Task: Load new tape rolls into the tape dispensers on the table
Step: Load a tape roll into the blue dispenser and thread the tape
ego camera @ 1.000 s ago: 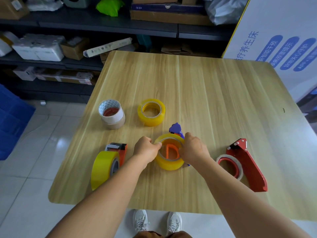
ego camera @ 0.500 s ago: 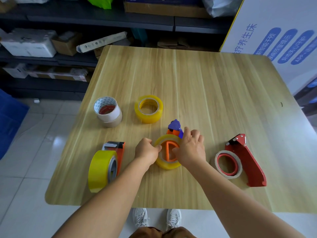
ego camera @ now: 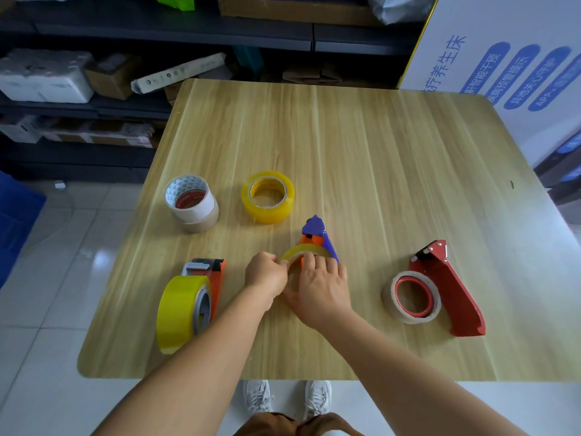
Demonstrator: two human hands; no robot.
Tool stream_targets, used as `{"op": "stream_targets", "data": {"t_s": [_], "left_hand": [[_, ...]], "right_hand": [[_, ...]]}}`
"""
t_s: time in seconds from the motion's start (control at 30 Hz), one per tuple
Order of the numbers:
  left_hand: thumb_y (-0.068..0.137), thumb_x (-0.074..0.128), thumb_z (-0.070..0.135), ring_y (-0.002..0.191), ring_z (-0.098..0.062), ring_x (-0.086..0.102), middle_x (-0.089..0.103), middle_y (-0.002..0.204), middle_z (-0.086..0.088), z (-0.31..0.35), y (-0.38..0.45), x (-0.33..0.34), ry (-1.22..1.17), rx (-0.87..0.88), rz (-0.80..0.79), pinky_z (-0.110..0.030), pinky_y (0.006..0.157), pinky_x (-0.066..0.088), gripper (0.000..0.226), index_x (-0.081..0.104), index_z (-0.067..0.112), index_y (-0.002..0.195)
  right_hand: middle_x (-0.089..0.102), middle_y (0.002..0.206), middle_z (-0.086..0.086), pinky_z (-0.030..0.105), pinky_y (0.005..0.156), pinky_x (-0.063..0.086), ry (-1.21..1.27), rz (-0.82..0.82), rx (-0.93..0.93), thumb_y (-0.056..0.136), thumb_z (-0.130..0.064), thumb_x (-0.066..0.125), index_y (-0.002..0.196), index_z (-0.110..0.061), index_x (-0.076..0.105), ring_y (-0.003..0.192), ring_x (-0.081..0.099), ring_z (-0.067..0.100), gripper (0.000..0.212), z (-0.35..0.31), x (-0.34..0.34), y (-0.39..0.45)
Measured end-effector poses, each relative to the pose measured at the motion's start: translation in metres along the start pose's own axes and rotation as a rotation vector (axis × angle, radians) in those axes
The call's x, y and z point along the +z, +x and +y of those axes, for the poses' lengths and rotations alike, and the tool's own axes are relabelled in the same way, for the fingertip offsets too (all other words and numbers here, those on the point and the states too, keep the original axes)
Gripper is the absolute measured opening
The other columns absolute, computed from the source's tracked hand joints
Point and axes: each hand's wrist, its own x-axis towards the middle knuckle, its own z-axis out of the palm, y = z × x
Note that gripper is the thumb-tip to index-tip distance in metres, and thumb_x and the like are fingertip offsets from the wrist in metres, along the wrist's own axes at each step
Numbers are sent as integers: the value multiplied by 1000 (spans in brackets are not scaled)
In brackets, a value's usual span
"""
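A yellow tape roll [ego camera: 306, 249] sits on a purple and orange dispenser [ego camera: 317, 231] near the table's front middle. My left hand [ego camera: 265, 276] pinches the roll's left rim. My right hand [ego camera: 319, 286] lies flat on top of the roll and covers most of it. A red dispenser [ego camera: 452, 287] with a thin beige roll [ego camera: 412, 297] lies to the right. To the left lies an orange dispenser [ego camera: 213, 278] with a big yellow roll [ego camera: 179, 309]. A spare yellow roll [ego camera: 268, 196] and a stacked white and brown roll [ego camera: 191, 202] stand behind.
The wooden table [ego camera: 361, 146] has bare room across its far half. Dark shelves [ego camera: 157, 33] with boxes stand behind it. A white printed panel [ego camera: 509, 58] leans at the far right, and a blue crate [ego camera: 15, 212] sits on the floor at left.
My right hand moved from the roll's right side onto its top and now presses it flat. The roll has sunk lower onto the purple dispenser. My left hand stays at the left rim.
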Motion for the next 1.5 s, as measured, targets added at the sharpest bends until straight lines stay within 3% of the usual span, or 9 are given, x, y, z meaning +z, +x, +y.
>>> {"op": "stream_targets", "data": {"t_s": [0.2, 0.4, 0.63, 0.73, 0.8, 0.93, 1.13, 1.23, 1.5], "left_hand": [[93, 54, 23, 83, -27, 63, 65, 88, -5, -3, 1, 1, -7, 14, -2, -41, 77, 58, 16, 63, 12, 100], [92, 55, 21, 94, -28, 64, 68, 99, -10, -5, 0, 4, -139, -25, -71, -44, 86, 56, 19, 65, 11, 104], [86, 67, 29, 93, -18, 62, 65, 113, -7, 6, -7, 3, -496, -91, -246, -34, 84, 52, 40, 55, 14, 121], [87, 66, 19, 83, -14, 67, 71, 97, -3, 15, -11, 2, -649, -32, -376, -27, 73, 53, 28, 62, 16, 115], [85, 67, 12, 85, -14, 67, 72, 96, -1, 20, -12, 3, -666, 26, -378, -31, 83, 53, 30, 62, 14, 115], [78, 74, 10, 110, -24, 62, 65, 119, -11, 30, -11, 5, -563, 103, -308, -42, 102, 46, 56, 52, 6, 129], [73, 80, 17, 92, -14, 68, 72, 97, 2, 36, -12, 7, -472, 175, -242, -28, 76, 54, 42, 62, 18, 111], [72, 81, 20, 95, -14, 67, 70, 100, 1, 36, -15, 6, -405, 243, -221, -37, 87, 55, 46, 57, 20, 112], [68, 83, 27, 103, -11, 48, 46, 111, 4, 59, -17, -1, 75, 656, 8, -22, 88, 40, 41, 60, 23, 102]], "right_hand": [[55, 123, 8, 41, 102, 27, -23, -37, 33, 85, -55, 52, 128, -11, 37, 118, 44, 30, 63, -7, 14, -5], [61, 119, 7, 35, 101, 31, 141, -4, 41, 87, -19, 54, 139, -12, 28, 111, 52, 27, 59, 2, 12, -8], [57, 126, 9, 27, 86, 40, 617, -18, 120, 80, -8, 63, 138, -15, 33, 113, 53, 28, 65, 29, 0, 3], [52, 137, 6, 30, 94, 43, 825, -92, 125, 81, -3, 64, 142, -14, 30, 121, 52, 22, 69, 41, -11, 13], [50, 139, 6, 38, 99, 45, 985, -152, 165, 82, 1, 62, 142, -12, 30, 122, 51, 20, 70, 49, -21, 18], [62, 124, 5, 32, 90, 50, 1107, -203, 162, 78, 9, 60, 131, -13, 43, 111, 59, 16, 60, 57, -30, 25], [69, 114, 6, 34, 88, 53, 1346, -198, 176, 89, 1, 56, 126, -18, 55, 105, 65, 20, 41, 58, -36, 27], [70, 112, 1, 22, 75, 53, 1429, -209, 169, 91, 3, 52, 123, -26, 57, 102, 66, 14, 44, 60, -39, 26], [64, 120, -3, 29, 88, 51, 1364, -263, 160, 90, 5, 54, 133, -25, 50, 109, 61, 12, 53, 64, -41, 27]]}}
